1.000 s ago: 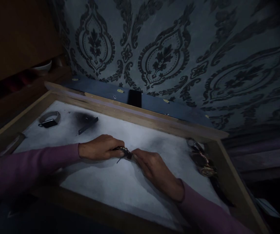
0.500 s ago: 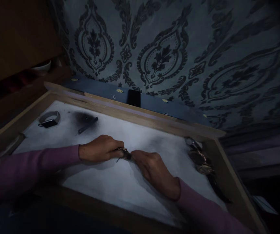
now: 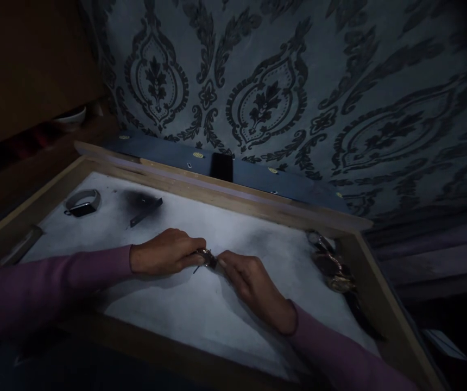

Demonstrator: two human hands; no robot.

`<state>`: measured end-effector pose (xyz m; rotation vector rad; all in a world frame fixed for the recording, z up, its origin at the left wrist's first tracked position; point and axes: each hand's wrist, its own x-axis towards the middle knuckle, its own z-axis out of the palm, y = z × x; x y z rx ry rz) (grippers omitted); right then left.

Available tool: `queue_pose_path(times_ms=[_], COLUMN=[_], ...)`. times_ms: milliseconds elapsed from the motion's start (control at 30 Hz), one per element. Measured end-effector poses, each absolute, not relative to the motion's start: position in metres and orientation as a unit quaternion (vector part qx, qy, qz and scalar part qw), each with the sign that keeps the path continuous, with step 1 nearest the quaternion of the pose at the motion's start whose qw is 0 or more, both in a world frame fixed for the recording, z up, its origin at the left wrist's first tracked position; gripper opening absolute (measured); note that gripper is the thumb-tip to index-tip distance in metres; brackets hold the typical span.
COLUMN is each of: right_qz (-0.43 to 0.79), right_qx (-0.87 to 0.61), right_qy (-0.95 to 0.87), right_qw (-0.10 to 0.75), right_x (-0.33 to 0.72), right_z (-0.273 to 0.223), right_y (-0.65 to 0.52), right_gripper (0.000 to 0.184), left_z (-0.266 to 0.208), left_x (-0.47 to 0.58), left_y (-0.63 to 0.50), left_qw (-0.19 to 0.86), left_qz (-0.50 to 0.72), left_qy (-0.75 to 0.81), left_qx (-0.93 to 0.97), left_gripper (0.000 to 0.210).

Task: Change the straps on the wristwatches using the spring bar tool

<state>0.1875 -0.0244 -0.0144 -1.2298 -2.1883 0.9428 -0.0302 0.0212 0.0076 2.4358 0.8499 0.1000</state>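
Between my two hands, over the pale floor of a wooden drawer (image 3: 233, 338), is a small wristwatch (image 3: 206, 257) with a shiny case and a dark strap. The thumb and fingers of my left hand (image 3: 168, 252) pinch the case from the left. On the other side, my right hand (image 3: 253, 285) has its fingertips closed on the dark strap end. A thin dark piece (image 3: 196, 269) sticks out below the case; I cannot make out what it is. The fingers partly cover the watch.
A smartwatch with a grey band (image 3: 82, 203) lies at the drawer's far left, near a dark flat strip (image 3: 146, 212). Several watches (image 3: 339, 279) lie along the right wall. Behind the drawer's raised front, a black phone-like slab (image 3: 221, 166) rests on blue cloth (image 3: 156, 149).
Both hands stay on the watch in nearly the same place, with the case turned slightly. The whole view has shifted a little.
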Motion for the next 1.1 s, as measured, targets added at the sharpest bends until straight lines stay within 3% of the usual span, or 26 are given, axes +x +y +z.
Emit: queue_pose_path(times_ms=[267,733,1100], right_qz=[0.251,0.169,0.408], right_qx=[-0.430,-0.350,-0.450], right_qy=[-0.841,-0.898,-0.757], right_qw=[0.212,0.204,0.240], right_x=[0.189,0.196,0.187], right_z=[-0.017,-0.015,-0.015], right_y=[-0.029,-0.027,-0.024], right_gripper=[0.031,0.030,0.035], left_z=[0.008,0.014,0.009], left_x=[-0.028,-0.031,-0.029], left_y=[0.018,0.029,0.017], left_qw=[0.277,0.530,0.310], left_qz=[0.021,0.040,0.040], left_qy=[0.327,0.296,0.336], left_qx=[0.903,0.794,0.889], left_gripper=[0.022,0.028,0.025])
